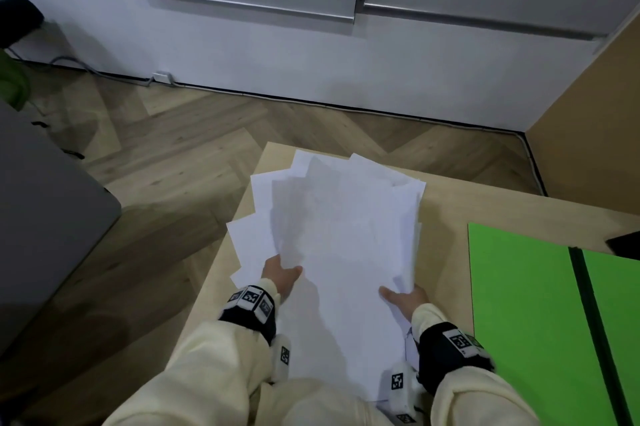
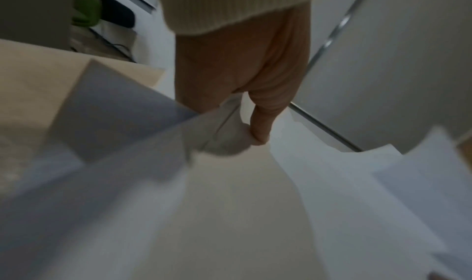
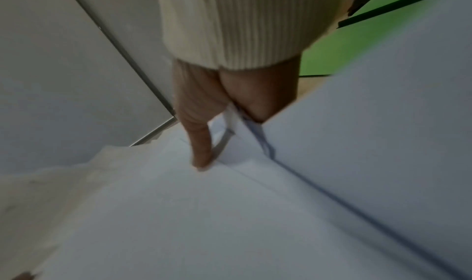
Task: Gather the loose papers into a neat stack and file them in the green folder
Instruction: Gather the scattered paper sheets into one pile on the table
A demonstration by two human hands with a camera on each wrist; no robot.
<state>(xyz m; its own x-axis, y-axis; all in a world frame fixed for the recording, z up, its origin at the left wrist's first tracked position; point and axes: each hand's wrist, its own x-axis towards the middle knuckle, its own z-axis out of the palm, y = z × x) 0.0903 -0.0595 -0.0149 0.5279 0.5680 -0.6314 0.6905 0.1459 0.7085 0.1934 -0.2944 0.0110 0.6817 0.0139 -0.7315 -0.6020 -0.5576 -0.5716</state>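
Both hands are on the near end of the papers (image 1: 332, 252). left hand (image 1: 281, 276) pinches the left edge, thumb on top, other fingers hidden under the sheets. right hand (image 1: 403, 299) does the same on the right edge, thumb (image 3: 201, 149) pressed flat on the top sheet. Sheets are fanned out and skewed, far corners sticking out past the table (image 1: 446, 218) edge on the left. Risk: grip only catches the near ends, so lower or outer sheets can slip free and slide off onto the floor (image 1: 180, 135) if lifted now. Squeezing harder may crease them. green folder (image 1: 519, 287) lies open on the table just to the right, well clear of the pile
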